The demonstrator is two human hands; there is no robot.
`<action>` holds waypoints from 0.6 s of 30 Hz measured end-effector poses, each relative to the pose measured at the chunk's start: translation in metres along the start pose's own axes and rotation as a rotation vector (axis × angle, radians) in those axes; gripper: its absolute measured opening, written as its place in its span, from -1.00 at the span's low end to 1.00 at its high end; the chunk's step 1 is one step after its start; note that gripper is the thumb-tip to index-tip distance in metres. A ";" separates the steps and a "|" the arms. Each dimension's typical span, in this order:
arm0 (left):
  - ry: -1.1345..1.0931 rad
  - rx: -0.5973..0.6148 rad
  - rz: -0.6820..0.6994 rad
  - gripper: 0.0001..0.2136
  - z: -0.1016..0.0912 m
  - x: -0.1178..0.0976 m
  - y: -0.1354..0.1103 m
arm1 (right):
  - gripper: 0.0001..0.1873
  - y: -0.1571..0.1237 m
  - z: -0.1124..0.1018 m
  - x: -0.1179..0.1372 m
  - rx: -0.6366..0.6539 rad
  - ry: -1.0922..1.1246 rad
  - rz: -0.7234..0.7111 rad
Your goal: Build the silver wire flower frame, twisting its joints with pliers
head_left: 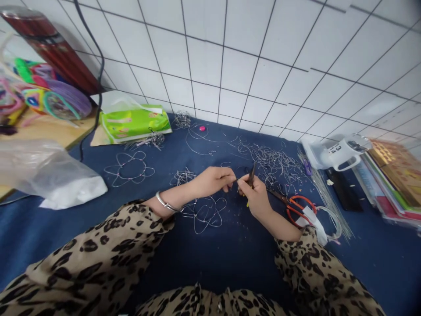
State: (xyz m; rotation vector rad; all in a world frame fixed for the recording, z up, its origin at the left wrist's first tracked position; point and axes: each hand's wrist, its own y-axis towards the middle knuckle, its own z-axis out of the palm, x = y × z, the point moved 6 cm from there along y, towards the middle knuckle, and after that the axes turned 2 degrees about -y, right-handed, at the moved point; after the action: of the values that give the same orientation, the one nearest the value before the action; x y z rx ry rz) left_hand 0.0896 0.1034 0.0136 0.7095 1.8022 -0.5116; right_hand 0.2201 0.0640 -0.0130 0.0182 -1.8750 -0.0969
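My left hand (215, 181) is closed in a pinch on what looks like a thin wire; its end is too small to see clearly. Close beside it, my right hand (256, 195) is wrapped round pliers (252, 172) with dark jaws pointing up and a bit of yellow handle below. The fingertips of both hands nearly meet. Below my left wrist lies a looped wire flower shape (208, 216), and behind that wrist is a small wire bundle (184, 176). Another wire flower ring (130, 179) with small beads lies flat further left.
Tangled wire pieces (276, 161) lie behind my right hand. Orange-handled scissors (297, 210) are by my right forearm, near straight wires (329, 202). A white mug (345, 151) and stacked books (391, 184) stand right. Left are a green tissue pack (134, 125) and a plastic bag (66, 171).
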 end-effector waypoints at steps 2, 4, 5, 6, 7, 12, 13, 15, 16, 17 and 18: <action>0.150 0.000 0.050 -0.82 -0.011 -0.006 -0.005 | -0.80 -0.002 0.001 0.001 0.019 -0.013 -0.002; 0.267 -0.006 0.091 -0.81 -0.019 -0.009 -0.012 | -0.80 -0.004 0.002 0.003 0.036 -0.026 -0.007; 0.304 -0.005 0.108 -0.80 -0.022 -0.009 -0.016 | -0.81 -0.005 0.003 0.005 0.043 -0.031 -0.010; 0.324 -0.003 0.120 -0.80 -0.024 -0.008 -0.021 | -0.81 -0.006 0.003 0.006 0.051 -0.039 -0.014; 0.328 0.003 0.130 -0.80 -0.026 -0.006 -0.025 | -0.81 -0.007 0.004 0.008 0.062 -0.053 -0.018; 0.309 0.076 0.156 -0.82 -0.030 0.006 -0.047 | -0.81 -0.009 0.006 0.015 0.105 -0.156 -0.047; 0.323 0.103 0.171 -0.82 -0.029 0.007 -0.050 | -0.82 -0.009 0.006 0.015 0.104 -0.160 -0.048; 0.371 0.154 0.215 -0.82 -0.025 0.005 -0.055 | -0.82 -0.009 0.007 0.014 0.102 -0.156 -0.044; 0.398 0.174 0.241 -0.82 -0.022 0.004 -0.056 | -0.82 -0.009 0.007 0.012 0.099 -0.151 -0.040; 0.421 0.189 0.265 -0.83 -0.020 0.003 -0.056 | -0.82 -0.008 0.007 0.011 0.093 -0.143 -0.035; 0.437 0.199 0.288 -0.84 -0.017 0.001 -0.056 | -0.82 -0.008 0.006 0.009 0.087 -0.131 -0.030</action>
State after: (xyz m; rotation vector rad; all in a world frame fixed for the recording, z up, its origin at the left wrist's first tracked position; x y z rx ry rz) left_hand 0.0396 0.0740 0.0180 1.2754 2.0169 -0.3620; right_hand 0.2110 0.0562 -0.0071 0.1021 -2.0091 -0.0379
